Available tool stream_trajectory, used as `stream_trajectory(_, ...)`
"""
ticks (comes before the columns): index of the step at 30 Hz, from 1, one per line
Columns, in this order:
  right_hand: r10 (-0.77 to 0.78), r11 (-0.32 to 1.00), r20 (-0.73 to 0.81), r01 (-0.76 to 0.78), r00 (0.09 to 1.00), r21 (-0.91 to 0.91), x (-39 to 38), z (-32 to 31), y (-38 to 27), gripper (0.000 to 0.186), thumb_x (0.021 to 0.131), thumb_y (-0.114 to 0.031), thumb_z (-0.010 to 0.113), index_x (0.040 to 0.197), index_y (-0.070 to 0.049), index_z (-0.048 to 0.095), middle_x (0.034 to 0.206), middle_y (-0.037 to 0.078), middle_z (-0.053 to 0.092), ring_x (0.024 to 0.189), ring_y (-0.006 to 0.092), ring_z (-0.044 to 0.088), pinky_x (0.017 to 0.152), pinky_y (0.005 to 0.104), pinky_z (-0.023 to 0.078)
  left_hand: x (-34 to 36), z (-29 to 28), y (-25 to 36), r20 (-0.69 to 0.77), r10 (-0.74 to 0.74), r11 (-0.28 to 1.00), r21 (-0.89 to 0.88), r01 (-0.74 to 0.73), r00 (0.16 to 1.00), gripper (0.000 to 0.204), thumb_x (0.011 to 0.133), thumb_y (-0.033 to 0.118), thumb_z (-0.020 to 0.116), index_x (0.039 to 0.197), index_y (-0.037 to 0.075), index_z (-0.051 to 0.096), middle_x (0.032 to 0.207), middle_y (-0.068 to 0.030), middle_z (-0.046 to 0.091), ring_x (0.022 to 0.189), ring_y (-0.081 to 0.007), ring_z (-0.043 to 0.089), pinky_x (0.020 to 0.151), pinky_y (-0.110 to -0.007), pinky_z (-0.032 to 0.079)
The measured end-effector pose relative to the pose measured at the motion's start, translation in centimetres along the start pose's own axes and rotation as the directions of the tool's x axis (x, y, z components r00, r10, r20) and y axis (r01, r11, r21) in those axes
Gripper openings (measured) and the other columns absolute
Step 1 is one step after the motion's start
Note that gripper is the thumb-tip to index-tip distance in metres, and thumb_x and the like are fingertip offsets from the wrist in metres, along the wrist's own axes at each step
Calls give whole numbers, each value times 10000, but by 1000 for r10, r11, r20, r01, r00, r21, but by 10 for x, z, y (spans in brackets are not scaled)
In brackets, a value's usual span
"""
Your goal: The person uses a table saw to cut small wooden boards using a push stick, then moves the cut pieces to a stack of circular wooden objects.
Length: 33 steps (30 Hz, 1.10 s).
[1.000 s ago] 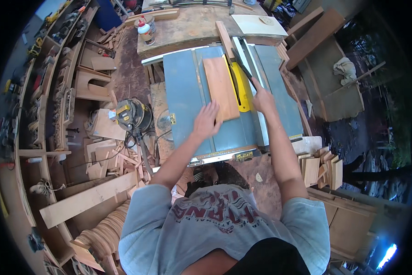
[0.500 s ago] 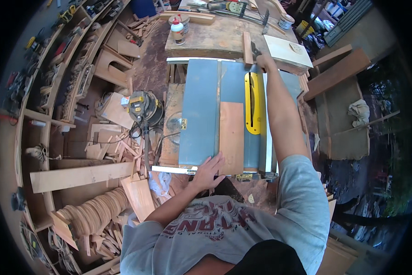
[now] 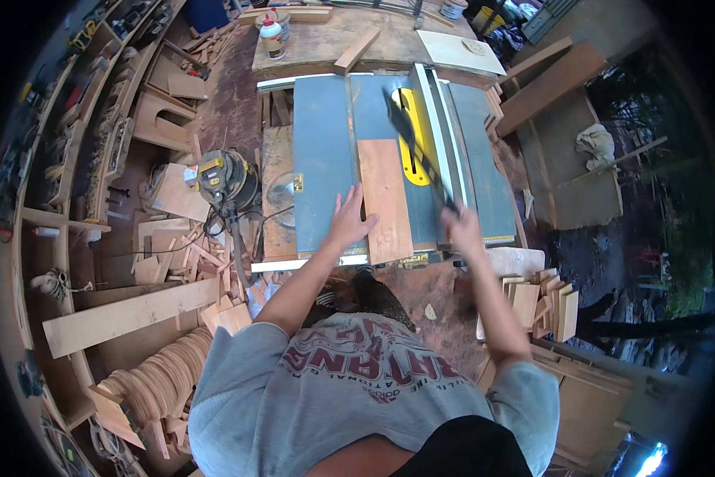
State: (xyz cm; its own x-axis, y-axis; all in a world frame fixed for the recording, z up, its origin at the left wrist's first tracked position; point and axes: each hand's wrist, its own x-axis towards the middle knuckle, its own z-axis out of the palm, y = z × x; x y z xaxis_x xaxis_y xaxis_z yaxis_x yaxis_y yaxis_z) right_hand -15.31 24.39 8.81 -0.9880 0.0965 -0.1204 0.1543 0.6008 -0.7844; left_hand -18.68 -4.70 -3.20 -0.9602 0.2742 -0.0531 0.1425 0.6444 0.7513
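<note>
A flat wooden board lies lengthwise on the blue-grey table saw top, its near end reaching the front edge. My left hand rests against the board's left side, fingers stretched out and thumb at its edge. To the right, my right hand is closed around a long black push stick, both blurred by motion. The stick slants away over the yellow blade insert, partly covering it. Beside the insert runs the pale metal fence.
Behind the saw, a workbench carries a glue bottle, a wood strip and a pale panel. A shop vacuum stands at left among offcuts. Stacked wood pieces sit at right near my arm.
My right hand has drawn back from the saw's far end toward me, bringing the push stick. The left hand sits farther up the board's side. The wood strip at the back now lies slanted.
</note>
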Motion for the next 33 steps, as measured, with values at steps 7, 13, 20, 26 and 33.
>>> stream_trajectory(7,104,994,-486,-100,868,33,-234,81,51,350,991,-88,575,1316,40,581,1156,244,654,1084,397,649,965,438,497,-58,50,44,-9,6,1000,-2,-6,1000,997,904,449,682,1601,-71,194,1606,-297,359,1546,-376,277,1277,-532,103)
stream_trajectory(13,150,987,-564,-158,812,35,-294,79,54,350,992,-82,574,1327,18,598,1162,214,671,1085,363,655,972,417,492,-42,80,74,3,36,999,-34,-36,999,967,933,426,663,1596,-90,183,1616,-298,337,1551,-366,268,1279,-516,119)
stream_trajectory(20,285,956,-430,-286,857,64,-351,54,30,409,996,-54,544,1401,-14,568,1104,233,702,958,366,711,843,407,550,-29,90,71,-61,6,998,-70,-10,998,929,962,413,631,1596,-94,179,1640,-282,301,1562,-344,246,1287,-490,85)
stream_trajectory(26,55,952,-293,-139,955,-274,-399,14,-3,557,981,-8,521,1527,-108,483,993,241,673,841,426,674,734,483,533,-10,82,66,-80,1,997,-74,-7,997,885,951,390,621,1588,-85,229,1650,-240,312,1555,-327,267,1288,-491,109)
stream_trajectory(33,159,904,-173,-214,972,-371,-422,-9,-17,628,965,27,523,1562,-153,448,842,197,605,709,406,623,665,506,497,11,79,60,-101,20,998,-56,-26,995,888,941,405,627,1589,-69,248,1652,-218,322,1556,-304,274,1289,-481,116)
